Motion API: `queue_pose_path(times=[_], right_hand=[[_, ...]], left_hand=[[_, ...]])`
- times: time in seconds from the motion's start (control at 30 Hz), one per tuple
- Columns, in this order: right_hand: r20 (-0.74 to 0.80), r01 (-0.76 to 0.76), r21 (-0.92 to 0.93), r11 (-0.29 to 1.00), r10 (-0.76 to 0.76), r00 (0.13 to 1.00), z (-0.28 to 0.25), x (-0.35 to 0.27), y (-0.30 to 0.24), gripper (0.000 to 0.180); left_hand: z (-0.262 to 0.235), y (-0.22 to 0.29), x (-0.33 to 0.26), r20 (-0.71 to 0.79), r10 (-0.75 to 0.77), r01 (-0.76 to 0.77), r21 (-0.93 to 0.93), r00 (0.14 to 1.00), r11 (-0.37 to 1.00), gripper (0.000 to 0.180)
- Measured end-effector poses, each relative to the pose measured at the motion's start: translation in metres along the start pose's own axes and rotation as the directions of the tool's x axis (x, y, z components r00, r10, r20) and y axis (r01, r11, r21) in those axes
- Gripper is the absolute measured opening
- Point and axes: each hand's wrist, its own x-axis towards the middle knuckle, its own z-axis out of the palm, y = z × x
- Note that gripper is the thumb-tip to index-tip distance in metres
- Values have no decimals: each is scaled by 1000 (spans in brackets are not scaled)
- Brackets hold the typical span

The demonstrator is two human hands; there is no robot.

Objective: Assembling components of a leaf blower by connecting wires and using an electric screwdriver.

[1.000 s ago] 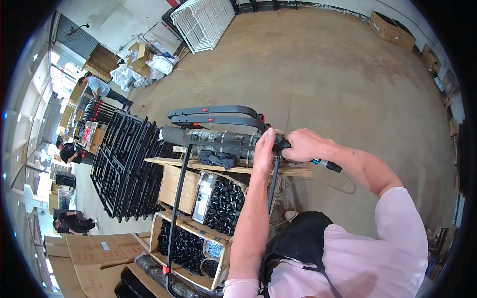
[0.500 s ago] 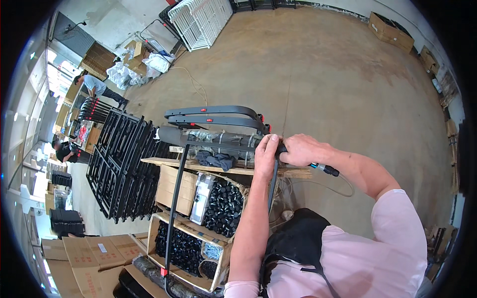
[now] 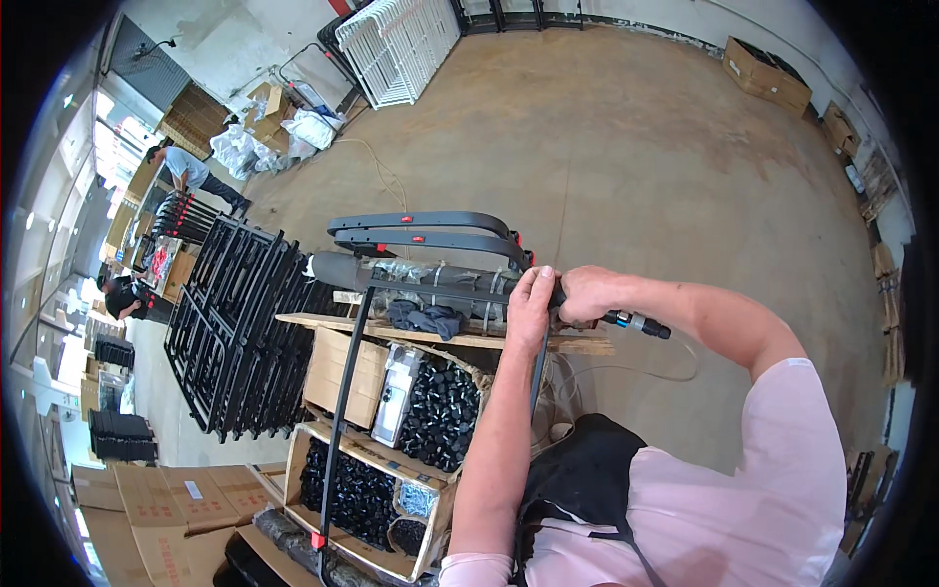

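The left hand (image 3: 529, 305) curls its fingers over the corner of a slim black frame (image 3: 344, 409) with a smooth, satin finish, while the right hand (image 3: 589, 295) closes around a dark tool (image 3: 558, 293), mostly hidden by the fist, whose cylindrical coupling (image 3: 641, 324) juts out below. The frame's crossbar runs along a thick padded roll (image 3: 455, 282), wrapped in wrinkled clear film and bound with ties; its long leg slants down past a rough wooden plank (image 3: 577, 343), crumpled dark cloth (image 3: 427, 319) and cardboard boxes heaped with glossy black parts (image 3: 442, 406). Beyond the roll lie two rounded black bars (image 3: 430, 238) with red inserts.
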Motion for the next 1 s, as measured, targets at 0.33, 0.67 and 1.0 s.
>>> queue_pose_path(times=[0.33, 0.67, 1.0], right_hand=[[-36, -80, 129, 988, 85, 996, -1, -19, -28, 24], [-165, 82, 67, 994, -70, 984, -19, 11, -128, 37], [-132, 318, -152, 936, -338, 932, -48, 205, -303, 45]], left_hand=[[-10, 4, 1, 31, -16, 16, 3, 999, 1000, 40], [-85, 74, 2, -130, 177, -172, 50, 976, 984, 28], [-311, 147, 72, -478, 204, -193, 71, 855, 979, 28]])
